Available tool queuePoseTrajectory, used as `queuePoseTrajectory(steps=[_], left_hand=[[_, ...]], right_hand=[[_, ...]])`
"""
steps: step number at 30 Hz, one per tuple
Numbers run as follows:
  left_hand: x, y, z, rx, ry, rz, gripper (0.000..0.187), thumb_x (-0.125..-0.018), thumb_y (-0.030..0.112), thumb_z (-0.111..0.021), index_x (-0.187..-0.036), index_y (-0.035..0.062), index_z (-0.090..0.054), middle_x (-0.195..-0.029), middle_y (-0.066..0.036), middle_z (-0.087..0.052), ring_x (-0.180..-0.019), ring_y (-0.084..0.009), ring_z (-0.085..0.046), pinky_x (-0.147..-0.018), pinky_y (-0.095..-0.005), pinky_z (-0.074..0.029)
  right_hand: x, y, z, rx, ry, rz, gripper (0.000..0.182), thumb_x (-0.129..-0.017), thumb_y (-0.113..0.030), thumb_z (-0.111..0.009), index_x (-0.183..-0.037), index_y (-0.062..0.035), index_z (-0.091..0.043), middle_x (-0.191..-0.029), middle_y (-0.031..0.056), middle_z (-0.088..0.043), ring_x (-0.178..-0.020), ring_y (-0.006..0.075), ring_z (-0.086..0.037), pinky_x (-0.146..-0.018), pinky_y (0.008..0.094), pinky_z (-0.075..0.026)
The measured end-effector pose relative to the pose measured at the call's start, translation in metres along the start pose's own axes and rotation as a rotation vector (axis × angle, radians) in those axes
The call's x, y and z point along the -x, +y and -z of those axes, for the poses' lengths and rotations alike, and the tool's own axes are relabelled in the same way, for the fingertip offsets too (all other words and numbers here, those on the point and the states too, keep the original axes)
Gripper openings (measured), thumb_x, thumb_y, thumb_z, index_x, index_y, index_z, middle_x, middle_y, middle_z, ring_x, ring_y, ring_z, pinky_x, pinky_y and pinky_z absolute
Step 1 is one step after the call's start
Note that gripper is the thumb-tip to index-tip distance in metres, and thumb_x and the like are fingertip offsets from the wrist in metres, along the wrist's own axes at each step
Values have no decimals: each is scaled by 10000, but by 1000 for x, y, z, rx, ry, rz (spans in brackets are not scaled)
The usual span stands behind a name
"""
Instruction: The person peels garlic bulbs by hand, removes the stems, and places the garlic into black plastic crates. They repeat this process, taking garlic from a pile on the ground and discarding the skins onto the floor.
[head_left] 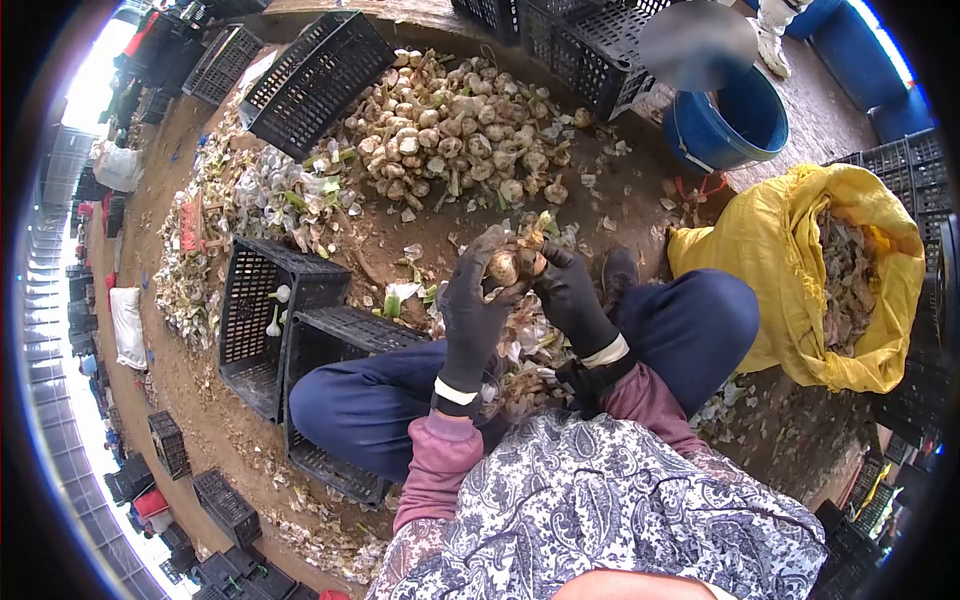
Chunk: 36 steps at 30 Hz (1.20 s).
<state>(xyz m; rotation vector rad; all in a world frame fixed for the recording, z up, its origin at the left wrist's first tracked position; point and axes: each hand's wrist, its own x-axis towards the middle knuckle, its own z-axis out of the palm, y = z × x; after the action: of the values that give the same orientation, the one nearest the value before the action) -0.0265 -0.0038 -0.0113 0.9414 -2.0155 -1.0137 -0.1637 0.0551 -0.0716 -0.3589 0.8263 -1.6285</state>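
Both my hands wear dark gloves and meet above my lap on one garlic bulb [504, 266]. My left hand [474, 310] cups the bulb from below and the left. My right hand [571, 294] grips its right side, where loose papery skin and a bit of stem [541, 228] stick up. I sit cross-legged on the dirt in blue trousers, and peelings [525, 350] lie in my lap. A large pile of garlic bulbs [450, 125] rests on the ground just beyond my hands.
Two black crates [300, 335] stand at my left knee, one holding a few white bulbs. A yellow sack [800, 260] of husks sits at my right, a blue bucket [730, 120] behind it. More black crates [315, 80] ring the pile. Another person stands at the top right.
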Motion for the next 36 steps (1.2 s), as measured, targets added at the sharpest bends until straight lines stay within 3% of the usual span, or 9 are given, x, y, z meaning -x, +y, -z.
queuePoseTrajectory(steps=[6,12,15,19,21,27,31,35,36], left_hand=[[3,-5,-4,98,7,68,653,-774,57,-805,-1370,0,-542,-1386,-146,-589,-1282,-251,-563,-1090,-366,-451],[4,1,-1,891,-24,458,737,-749,-25,-801,-1419,-20,-496,-1448,-99,-526,-1322,-195,-499,-1085,-341,-453],[6,-3,-5,834,28,398,755,-747,-25,-798,-1434,-19,-483,-1445,-99,-525,-1310,-197,-510,-1091,-334,-443],[0,-1,3,172,-108,227,692,-781,91,-814,-1402,2,-520,-1423,-136,-566,-1307,-267,-543,-1103,-372,-424],[-1,4,-1,198,-60,143,668,-775,77,-808,-1383,9,-538,-1393,-147,-592,-1294,-297,-559,-1102,-386,-423],[6,-13,-11,242,-38,119,668,-742,-5,-818,-1355,-9,-553,-1343,-121,-613,-1230,-224,-576,-1075,-355,-447],[7,-8,-12,309,-39,227,638,-776,-15,-803,-1361,-14,-547,-1311,-99,-616,-1179,-187,-587,-1026,-333,-481],[4,7,-8,610,-25,399,615,-810,-21,-770,-1376,-25,-529,-1299,-102,-613,-1154,-175,-593,-979,-306,-508],[3,2,-6,464,-74,342,628,-815,-27,-764,-1392,-22,-515,-1304,-99,-606,-1149,-175,-594,-976,-305,-509]], right_hand=[[-3,8,7,29,59,6,239,-974,-98,-661,-1176,30,-669,-1057,63,-721,-908,134,-677,-802,287,-553],[-1,5,9,132,149,14,274,-942,-134,-711,-1160,28,-677,-1051,60,-712,-911,132,-672,-814,285,-549],[0,-1,9,352,92,70,326,-924,-164,-735,-1191,13,-674,-1106,65,-694,-980,143,-659,-855,293,-542],[-1,-4,1,524,29,266,304,-949,-188,-710,-1180,9,-686,-1129,61,-662,-992,152,-622,-872,315,-522],[2,-11,-7,289,41,112,309,-963,-214,-690,-1200,-14,-689,-1176,66,-652,-1018,152,-620,-880,320,-516],[6,-20,1,448,62,-35,269,-971,-162,-677,-1185,-1,-704,-1119,37,-717,-985,86,-614,-864,283,-503],[3,-4,3,165,72,31,245,-958,-171,-704,-1136,-4,-715,-1029,-22,-692,-934,62,-573,-837,259,-482],[4,-6,5,525,84,167,234,-930,-132,-720,-1122,-1,-692,-1019,-10,-670,-931,74,-574,-829,263,-485],[3,-4,6,613,87,249,178,-929,-134,-715,-1057,-14,-682,-933,-15,-639,-873,72,-544,-796,270,-473]])
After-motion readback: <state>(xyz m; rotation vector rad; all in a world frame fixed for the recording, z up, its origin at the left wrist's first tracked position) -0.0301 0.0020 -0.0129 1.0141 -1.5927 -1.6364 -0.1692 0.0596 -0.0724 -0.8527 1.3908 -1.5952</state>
